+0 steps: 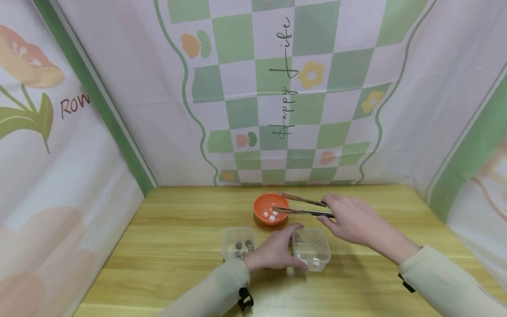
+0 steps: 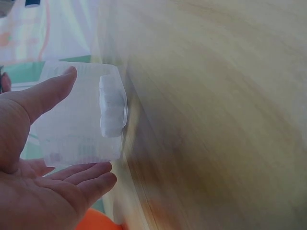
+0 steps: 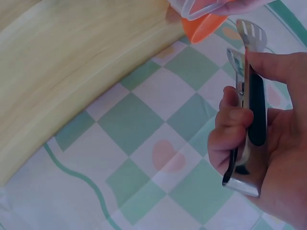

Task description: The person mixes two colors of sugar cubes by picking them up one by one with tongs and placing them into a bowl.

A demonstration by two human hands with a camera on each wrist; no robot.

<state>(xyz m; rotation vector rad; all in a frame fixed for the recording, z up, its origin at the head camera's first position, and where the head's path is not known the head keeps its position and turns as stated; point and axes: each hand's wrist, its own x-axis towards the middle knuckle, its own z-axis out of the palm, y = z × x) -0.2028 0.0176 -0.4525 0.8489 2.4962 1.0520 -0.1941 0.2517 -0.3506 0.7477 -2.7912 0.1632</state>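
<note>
My left hand [image 1: 277, 251] holds a clear plastic container [image 1: 325, 244] by its sides, the thumb at the near side and the fingers at the far side. White cubes [image 2: 112, 108] lie at its bottom in the left wrist view. In my right hand [image 1: 352, 220] is a pair of metal tongs [image 3: 257, 105] with dark grips, held between thumb and curled fingers. Their arms are spread, the tips over an orange bowl [image 1: 258, 215], with nothing between them. Several small white cubes [image 1: 272, 218] sit inside the bowl.
A second clear container [image 1: 227, 235] with several dark grey cubes [image 1: 238, 245] stands left of my left hand, partly hidden by my forearm. Everything stands on a wooden table [image 1: 178, 246]. A patterned cloth [image 1: 273, 110] hangs behind the table's far edge.
</note>
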